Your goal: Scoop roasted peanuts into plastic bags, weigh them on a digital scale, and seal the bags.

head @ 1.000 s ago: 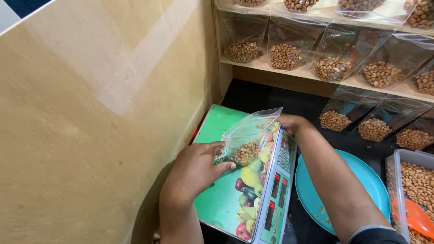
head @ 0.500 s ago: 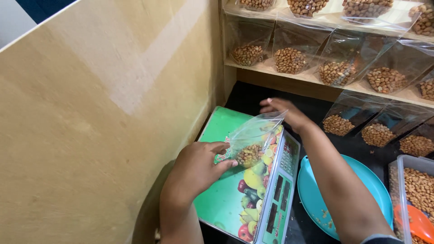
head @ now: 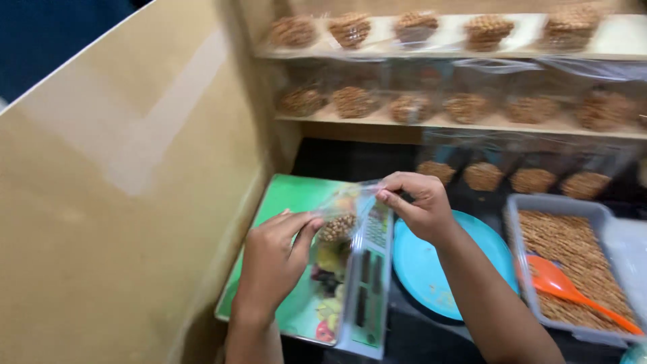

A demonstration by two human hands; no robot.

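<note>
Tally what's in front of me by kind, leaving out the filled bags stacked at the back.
Clear bag: 1
Green weighing scale: 1
Blue plate: 1
Grey tray: 1
Orange scoop: 1
Total: 5

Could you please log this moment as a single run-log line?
left hand: pinches bag | right hand: pinches bag top | bag: clear, nuts inside, above scale | nearby: blue plate, nut tray, orange scoop

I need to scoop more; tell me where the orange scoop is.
In the head view, the orange scoop lies at lower right in the grey tray of nuts, beside the blue plate.
</note>
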